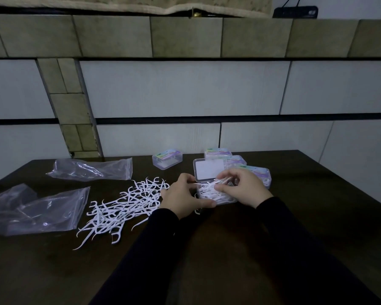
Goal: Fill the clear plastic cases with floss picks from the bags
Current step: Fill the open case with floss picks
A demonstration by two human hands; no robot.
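Note:
An open clear plastic case sits on the dark table, its lid standing up behind it. White floss picks fill it. My left hand grips the case's left and front side, thumb along the front. My right hand pinches a small bunch of floss picks just above the case. A loose pile of floss picks lies to the left of my left hand. Two clear plastic bags lie flat at the far left.
A closed clear case with a coloured label stands behind the pile. Several more closed cases are stacked behind and to the right of the open one. A tiled wall rises behind the table edge.

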